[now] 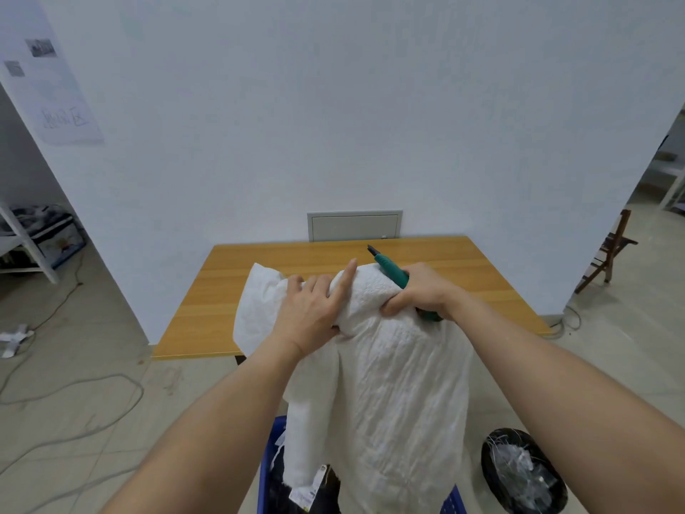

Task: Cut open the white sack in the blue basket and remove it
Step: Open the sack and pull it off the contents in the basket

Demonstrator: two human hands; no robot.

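The white sack [389,395] hangs lifted in front of me, its lower end still over the blue basket [268,461] at the bottom of the view. My left hand [315,309] grips the bunched top of the sack, index finger pointing up. My right hand [422,294] grips the sack's top beside it and also holds a green-handled utility knife [389,270], whose blade points away over the table. Dark items with a label show inside the basket under the sack.
A wooden table [259,291] stands ahead against the white wall. A black bin [522,473] with clear plastic sits on the floor at the right. Cables trail across the floor at the left. A wooden folding chair [611,250] stands far right.
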